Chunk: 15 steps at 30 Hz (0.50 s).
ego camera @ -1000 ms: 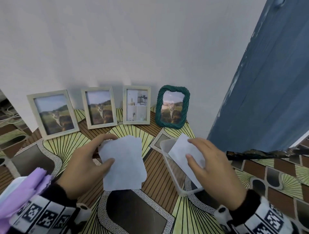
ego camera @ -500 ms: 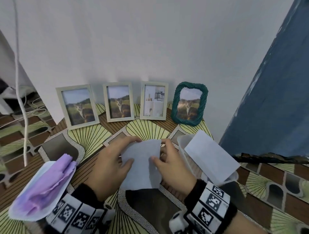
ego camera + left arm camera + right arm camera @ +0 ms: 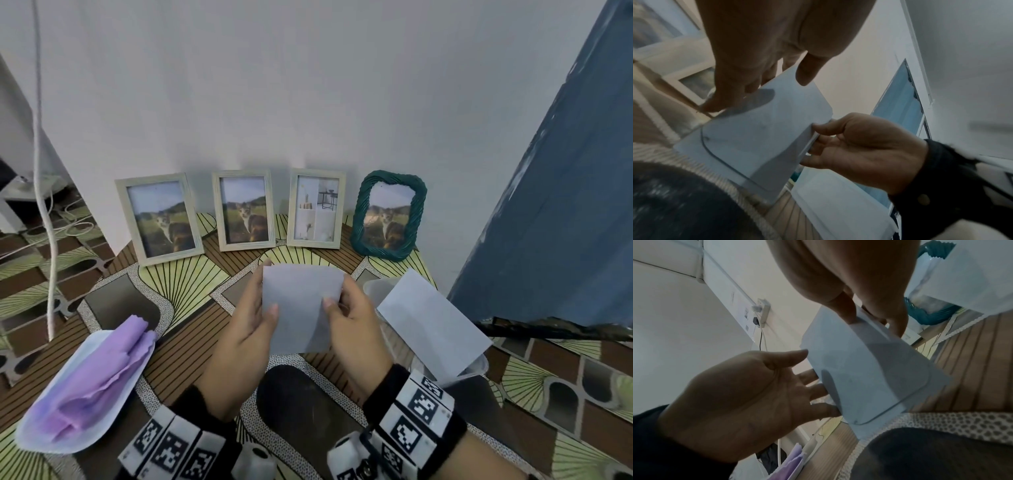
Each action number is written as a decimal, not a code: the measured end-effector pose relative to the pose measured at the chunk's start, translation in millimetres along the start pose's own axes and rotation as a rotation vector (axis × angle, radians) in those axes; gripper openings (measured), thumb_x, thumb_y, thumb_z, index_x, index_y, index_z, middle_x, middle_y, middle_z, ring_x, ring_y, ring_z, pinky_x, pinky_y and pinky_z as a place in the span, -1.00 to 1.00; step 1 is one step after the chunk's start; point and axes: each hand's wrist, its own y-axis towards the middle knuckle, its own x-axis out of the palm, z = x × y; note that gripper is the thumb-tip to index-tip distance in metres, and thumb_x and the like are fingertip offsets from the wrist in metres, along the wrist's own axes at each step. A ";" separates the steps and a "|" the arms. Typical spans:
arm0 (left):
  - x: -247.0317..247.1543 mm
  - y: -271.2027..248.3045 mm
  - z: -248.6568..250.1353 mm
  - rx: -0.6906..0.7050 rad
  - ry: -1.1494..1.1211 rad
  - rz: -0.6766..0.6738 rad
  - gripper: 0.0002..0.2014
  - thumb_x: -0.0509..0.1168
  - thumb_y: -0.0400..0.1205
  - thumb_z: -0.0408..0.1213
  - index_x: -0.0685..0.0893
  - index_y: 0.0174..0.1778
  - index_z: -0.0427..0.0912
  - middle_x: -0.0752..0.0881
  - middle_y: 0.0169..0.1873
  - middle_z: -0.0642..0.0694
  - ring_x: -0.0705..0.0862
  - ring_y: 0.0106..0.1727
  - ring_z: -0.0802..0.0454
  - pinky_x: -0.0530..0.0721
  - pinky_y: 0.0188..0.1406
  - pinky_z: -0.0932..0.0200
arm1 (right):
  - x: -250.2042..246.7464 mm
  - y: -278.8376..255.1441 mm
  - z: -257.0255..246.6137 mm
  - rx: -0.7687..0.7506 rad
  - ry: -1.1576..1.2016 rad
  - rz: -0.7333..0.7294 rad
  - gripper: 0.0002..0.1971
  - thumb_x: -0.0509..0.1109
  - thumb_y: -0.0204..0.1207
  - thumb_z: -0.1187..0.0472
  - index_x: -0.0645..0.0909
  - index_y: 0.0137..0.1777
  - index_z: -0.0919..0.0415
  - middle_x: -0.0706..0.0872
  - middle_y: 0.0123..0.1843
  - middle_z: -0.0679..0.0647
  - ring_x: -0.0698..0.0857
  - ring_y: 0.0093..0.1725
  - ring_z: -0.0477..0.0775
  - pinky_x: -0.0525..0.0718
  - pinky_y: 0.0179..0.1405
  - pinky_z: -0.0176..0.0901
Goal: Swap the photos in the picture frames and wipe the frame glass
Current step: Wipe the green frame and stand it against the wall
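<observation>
I hold a white sheet (image 3: 301, 308), blank side up, over the middle of the patterned table (image 3: 191, 281). My left hand (image 3: 258, 301) pinches its left edge with the thumb on top. My right hand (image 3: 339, 298) pinches its right edge. From below, the sheet (image 3: 766, 138) (image 3: 869, 369) shows a rounded-corner outline. Four frames lean on the wall: a pale frame with a cat photo (image 3: 159, 219), a second one like it (image 3: 245, 209), a pale frame with an interior photo (image 3: 317, 207) and a green woven frame with a cat photo (image 3: 388, 216).
A clear plastic container (image 3: 476, 368) at the right holds another white sheet (image 3: 431, 322) leaning out of it. A purple cloth (image 3: 99, 377) lies on a white tray (image 3: 44, 435) at the front left. A blue door (image 3: 565, 205) stands at the right, and a white cord (image 3: 44, 171) hangs at the left.
My right hand left the sheet in the container and came over to the sheet in my left hand. Both hands now hold it, lifted slightly toward the frames.
</observation>
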 end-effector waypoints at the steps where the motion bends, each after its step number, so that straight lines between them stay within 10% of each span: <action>1: 0.3 -0.6 -2.2 -0.046 -0.036 -0.029 -0.44 0.09 0.76 -0.31 0.19 0.65 0.25 0.51 0.48 0.20 0.52 0.47 0.18 0.49 0.49 -0.12 | -0.3 -0.7 1.4 0.009 -0.010 0.000 -0.68 0.20 0.73 0.27 0.58 0.22 -0.22 0.72 0.12 -0.26 0.66 0.13 -0.23 0.66 0.19 -0.08; 7: -4.3 -2.9 -9.1 -0.170 -0.099 -0.173 -0.33 0.15 0.75 -0.18 -0.03 0.56 0.60 0.42 0.57 0.10 0.52 0.49 0.11 0.53 0.45 -0.04 | -3.8 -3.4 8.7 0.058 -0.035 -0.107 -0.57 0.16 0.68 0.41 0.41 0.33 -0.18 0.68 0.21 -0.07 0.66 0.24 -0.05 0.68 0.29 0.06; 15: -10.4 -5.0 -10.0 -0.213 -0.119 -0.211 -0.41 0.15 0.74 -0.17 0.16 0.54 0.57 0.62 0.39 0.20 0.62 0.38 0.16 0.69 0.23 0.13 | -2.3 -5.8 19.8 0.077 0.003 -0.123 -0.41 0.14 0.64 0.50 0.44 0.37 -0.27 0.66 0.30 -0.13 0.62 0.32 -0.11 0.66 0.36 0.11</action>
